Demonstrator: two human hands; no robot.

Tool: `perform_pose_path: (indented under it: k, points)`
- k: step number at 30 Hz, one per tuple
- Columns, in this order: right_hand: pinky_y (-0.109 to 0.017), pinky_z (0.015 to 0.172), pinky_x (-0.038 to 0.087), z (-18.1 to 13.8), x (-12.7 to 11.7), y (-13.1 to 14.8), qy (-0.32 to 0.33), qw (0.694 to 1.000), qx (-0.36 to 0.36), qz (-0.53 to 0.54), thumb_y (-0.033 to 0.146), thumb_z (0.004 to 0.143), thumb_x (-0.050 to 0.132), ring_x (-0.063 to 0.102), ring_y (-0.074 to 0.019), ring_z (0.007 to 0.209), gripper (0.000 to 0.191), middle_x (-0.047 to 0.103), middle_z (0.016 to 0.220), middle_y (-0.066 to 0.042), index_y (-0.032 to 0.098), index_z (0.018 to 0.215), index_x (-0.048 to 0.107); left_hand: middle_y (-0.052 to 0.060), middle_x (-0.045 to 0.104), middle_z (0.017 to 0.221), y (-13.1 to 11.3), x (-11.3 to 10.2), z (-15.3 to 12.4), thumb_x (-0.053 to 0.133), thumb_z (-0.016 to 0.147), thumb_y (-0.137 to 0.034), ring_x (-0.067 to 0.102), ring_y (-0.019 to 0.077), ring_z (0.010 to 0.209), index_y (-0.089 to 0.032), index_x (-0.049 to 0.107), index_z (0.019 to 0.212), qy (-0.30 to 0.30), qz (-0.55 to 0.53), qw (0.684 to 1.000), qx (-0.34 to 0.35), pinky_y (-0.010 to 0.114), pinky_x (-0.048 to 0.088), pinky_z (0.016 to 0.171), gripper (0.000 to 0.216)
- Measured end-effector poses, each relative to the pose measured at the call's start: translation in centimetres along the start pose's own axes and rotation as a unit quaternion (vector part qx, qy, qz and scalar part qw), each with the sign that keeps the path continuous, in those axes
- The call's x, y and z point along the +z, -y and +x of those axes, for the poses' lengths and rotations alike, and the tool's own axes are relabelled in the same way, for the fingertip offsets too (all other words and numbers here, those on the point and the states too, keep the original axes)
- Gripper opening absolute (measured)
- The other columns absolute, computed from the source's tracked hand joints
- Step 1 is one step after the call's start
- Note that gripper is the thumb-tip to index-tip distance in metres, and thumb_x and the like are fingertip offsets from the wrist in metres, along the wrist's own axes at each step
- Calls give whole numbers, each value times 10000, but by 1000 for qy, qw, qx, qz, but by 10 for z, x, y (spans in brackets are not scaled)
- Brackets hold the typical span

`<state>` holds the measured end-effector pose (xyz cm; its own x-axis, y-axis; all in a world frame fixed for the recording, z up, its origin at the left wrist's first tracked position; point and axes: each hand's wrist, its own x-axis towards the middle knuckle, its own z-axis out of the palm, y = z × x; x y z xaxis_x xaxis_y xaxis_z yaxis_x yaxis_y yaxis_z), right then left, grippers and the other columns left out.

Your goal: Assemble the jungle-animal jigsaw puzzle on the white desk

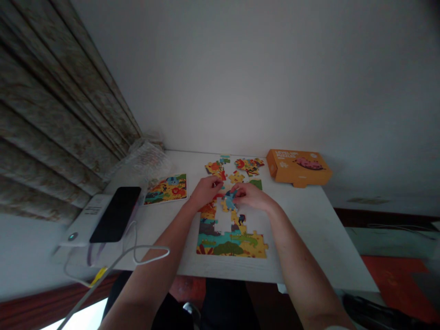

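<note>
A partly assembled jigsaw puzzle [227, 246] lies on the white table, its near rows joined into a jungle scene with a crocodile and a green bush. My right hand [252, 195] grips a blue-and-yellow puzzle piece [230, 203] above the gap in the upper part. Opposite it, at the puzzle's upper left, my left hand [207, 188] has its fingers curled together; whether they pinch a piece is hidden. Beyond both hands lie loose puzzle pieces [249, 165], with a yellow piece [236, 177] closest to my right fingers.
To the left is a picture card [167, 189] of the same scene. A black phone [116, 214] rests on a white box [85, 220], beside a white cable [151, 248]. Bubble wrap [146, 158] sits by the curtain [62, 101]. An orange puzzle box [299, 167] stands back right.
</note>
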<state>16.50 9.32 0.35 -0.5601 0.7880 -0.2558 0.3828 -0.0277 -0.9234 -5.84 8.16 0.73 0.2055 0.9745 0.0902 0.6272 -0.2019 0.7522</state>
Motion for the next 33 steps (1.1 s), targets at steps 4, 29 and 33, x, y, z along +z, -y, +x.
perform_pose_path:
  k: [4,29,33]
  points:
    - [-258,626,472,-7,-18,-2,-10,1000,-5,-5,270,678,800,652,-159,647,287,704,697,17,209,933,683,38,717,861,-1,2,-1,591,914,-264,626,178,760,-172,748,923,22,19,999,14,288,472,744,183]
    - [-245,623,405,-5,-13,-2,-37,988,21,-150,182,655,787,543,-133,659,263,617,716,32,187,911,726,50,723,1181,-1,13,-5,691,886,-212,635,247,1191,-244,745,1056,89,156,977,115,391,436,1065,181]
    - [-236,580,369,-7,-20,-7,-39,987,32,-152,195,648,797,513,-126,631,259,570,689,46,185,877,677,53,720,1190,2,14,-5,697,889,-224,633,247,1203,-246,745,1057,88,153,978,115,399,429,1082,177]
